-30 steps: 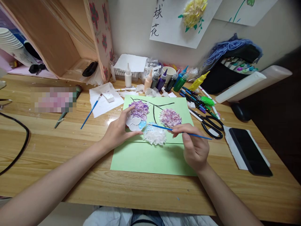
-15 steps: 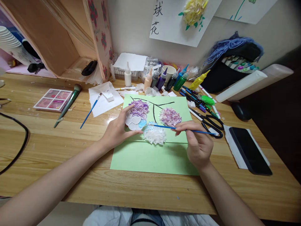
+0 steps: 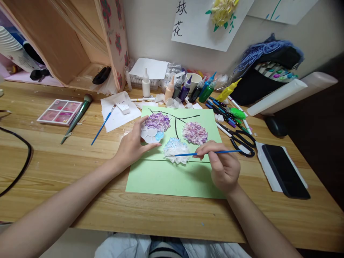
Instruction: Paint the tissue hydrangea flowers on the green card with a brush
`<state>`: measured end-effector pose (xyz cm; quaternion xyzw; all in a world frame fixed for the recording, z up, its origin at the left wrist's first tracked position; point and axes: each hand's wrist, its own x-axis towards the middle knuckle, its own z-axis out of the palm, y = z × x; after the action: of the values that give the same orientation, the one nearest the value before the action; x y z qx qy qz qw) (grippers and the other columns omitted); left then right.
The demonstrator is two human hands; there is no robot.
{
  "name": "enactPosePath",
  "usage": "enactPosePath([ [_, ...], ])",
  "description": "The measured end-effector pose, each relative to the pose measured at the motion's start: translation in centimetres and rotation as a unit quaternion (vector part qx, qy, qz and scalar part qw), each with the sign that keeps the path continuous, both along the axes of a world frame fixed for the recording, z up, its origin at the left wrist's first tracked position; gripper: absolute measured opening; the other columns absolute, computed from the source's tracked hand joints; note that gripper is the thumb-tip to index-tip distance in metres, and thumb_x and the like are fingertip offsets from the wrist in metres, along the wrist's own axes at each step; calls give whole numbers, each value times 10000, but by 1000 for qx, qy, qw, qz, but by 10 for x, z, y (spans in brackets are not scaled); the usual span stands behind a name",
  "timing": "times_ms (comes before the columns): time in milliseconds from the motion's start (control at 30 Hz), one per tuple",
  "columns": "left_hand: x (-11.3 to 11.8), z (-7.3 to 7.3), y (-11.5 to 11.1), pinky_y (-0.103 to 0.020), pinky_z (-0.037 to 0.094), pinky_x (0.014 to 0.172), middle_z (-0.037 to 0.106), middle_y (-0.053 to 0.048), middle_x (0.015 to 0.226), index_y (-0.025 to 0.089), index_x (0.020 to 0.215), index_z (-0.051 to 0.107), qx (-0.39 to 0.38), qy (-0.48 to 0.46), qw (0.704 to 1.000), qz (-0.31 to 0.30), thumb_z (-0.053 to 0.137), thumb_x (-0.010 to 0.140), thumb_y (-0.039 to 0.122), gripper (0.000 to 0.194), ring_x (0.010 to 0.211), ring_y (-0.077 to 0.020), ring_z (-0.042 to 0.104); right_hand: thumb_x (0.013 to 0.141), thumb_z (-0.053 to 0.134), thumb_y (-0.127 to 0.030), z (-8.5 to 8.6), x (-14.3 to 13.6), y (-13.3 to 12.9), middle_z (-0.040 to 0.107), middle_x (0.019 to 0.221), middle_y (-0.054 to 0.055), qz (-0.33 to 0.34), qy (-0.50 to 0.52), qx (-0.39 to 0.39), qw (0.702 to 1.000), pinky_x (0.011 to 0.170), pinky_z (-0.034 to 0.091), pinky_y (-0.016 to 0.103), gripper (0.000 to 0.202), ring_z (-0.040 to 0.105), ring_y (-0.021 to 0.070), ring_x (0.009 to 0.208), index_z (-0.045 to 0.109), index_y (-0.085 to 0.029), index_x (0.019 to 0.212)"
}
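My left hand (image 3: 133,142) grips a small flower-shaped palette (image 3: 151,134) with purple and light blue paint in its wells, over the left part of the green paper (image 3: 172,179). Pinched in my right hand (image 3: 221,163) is a thin blue paintbrush (image 3: 188,154), its tip on the white lower part of a paper flower (image 3: 177,151) whose top is tinted light blue. Two purple flowers lie above it: one (image 3: 195,133) at the right, the other (image 3: 163,120) partly behind the palette. Black drawn stems run between them.
Paint bottles (image 3: 185,89) stand behind the paper. Scissors (image 3: 243,143), pens (image 3: 225,114) and a phone (image 3: 285,171) lie to the right. Leftward are a spare brush (image 3: 103,124) on tissue, a large brush (image 3: 77,119) and a pink palette box (image 3: 60,112).
The brush in my right hand has moved from beside the palette's blue well down onto the white part of the flower. My left hand and the palette have shifted slightly left and up.
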<state>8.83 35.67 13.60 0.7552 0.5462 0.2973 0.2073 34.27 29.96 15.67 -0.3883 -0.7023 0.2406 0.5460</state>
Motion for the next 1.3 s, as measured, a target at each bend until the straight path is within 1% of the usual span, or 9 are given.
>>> enactPosePath([
  [100,0,-1,0,-432,538,906,522,-104,1408,276,1428,323,1,2,1000,-3,745,734,542,855,1182,-322,599,926,471,-138,0,-2,-1,684,757,21,24,-46,24,998,640,499,322,206,620,161,672,659,-214,885],
  [233,0,-1,0,-449,536,917,520,-113,1405,263,1427,328,0,3,1000,-4,749,732,540,859,1209,-335,576,918,466,-122,0,-1,-1,691,782,32,15,-57,44,997,647,501,336,211,634,177,704,654,-217,909],
  [300,0,-2,0,-448,537,917,521,-114,1402,262,1422,335,4,3,1000,-2,757,729,529,854,1213,-336,573,917,464,-124,0,0,0,695,773,33,13,-55,56,997,641,505,340,214,644,185,706,654,-219,900],
  [433,0,-2,0,-455,530,928,524,-109,1401,274,1426,328,10,5,1000,-5,758,727,535,862,1212,-339,575,909,468,-137,2,-1,0,696,737,33,35,-70,58,995,615,509,337,206,650,186,674,653,-219,873],
  [633,0,-2,-1,-453,536,924,537,-107,1382,273,1438,314,3,2,1000,-6,744,737,551,869,1217,-344,573,887,468,-112,5,-2,-1,692,728,38,24,-75,80,994,603,513,331,213,652,188,668,651,-221,890],
  [800,0,-3,0,-448,545,910,510,-112,1425,281,1444,315,7,-3,1000,-8,749,733,551,876,1174,-329,601,852,464,-82,9,-8,-2,698,709,42,60,-114,112,985,552,507,317,244,655,184,610,645,-225,930],
  [1000,0,-4,0,-433,547,895,478,-118,1469,270,1437,314,10,3,1000,-7,753,730,556,880,1217,-338,577,818,458,-47,11,-10,-3,694,699,41,45,-127,134,982,540,505,302,269,655,177,598,626,-223,931],
  [1100,0,-3,0,-437,546,898,493,-121,1448,260,1436,322,10,2,1000,-4,758,725,550,883,1217,-341,574,808,458,-39,12,-10,-3,689,693,41,56,-140,144,978,535,503,298,276,649,174,588,616,-222,942],
  [1300,0,-4,0,-435,534,918,498,-106,1444,285,1433,324,16,-1,1000,-6,767,725,527,870,1205,-327,587,816,453,-48,12,-10,-4,695,703,37,52,-136,137,980,546,504,311,289,658,182,591,625,-233,958],
])
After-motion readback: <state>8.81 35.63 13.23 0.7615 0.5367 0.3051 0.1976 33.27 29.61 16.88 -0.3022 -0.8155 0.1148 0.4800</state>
